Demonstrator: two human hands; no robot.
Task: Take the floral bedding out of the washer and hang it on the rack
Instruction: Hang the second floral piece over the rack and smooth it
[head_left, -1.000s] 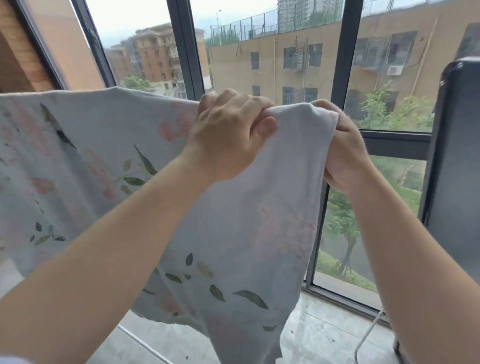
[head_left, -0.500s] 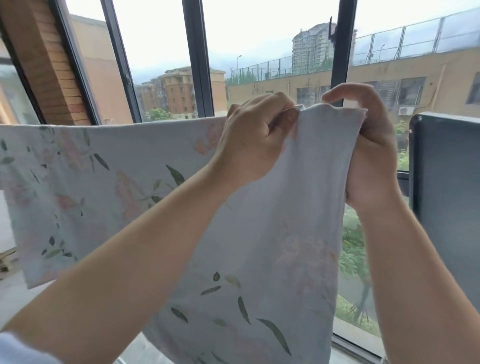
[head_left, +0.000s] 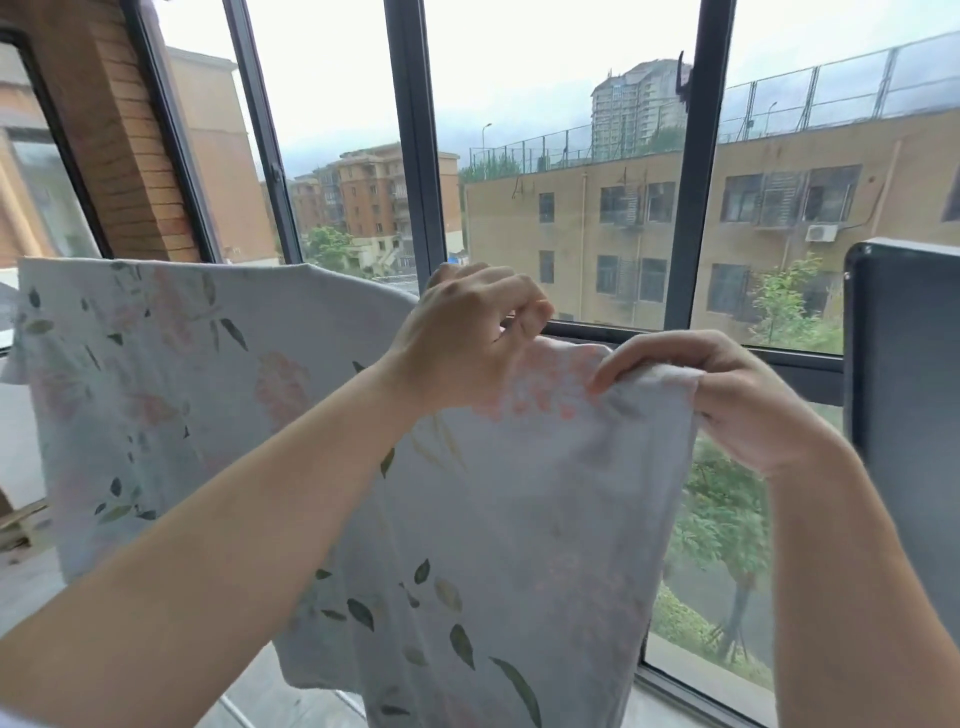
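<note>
Up before the window, my right hand grips the top corner of the floral bedding, fingers curled over its edge. My left hand, curled tight just beside it, seems to pinch the same edge, though blur hides the fingertips. The bedding hangs between my arms and spreads leftward.

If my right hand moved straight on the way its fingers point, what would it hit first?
Probably your left hand. The right hand points its fingers left along the top edge of the bedding, which both hands grip. Depth is hard to judge.
</note>
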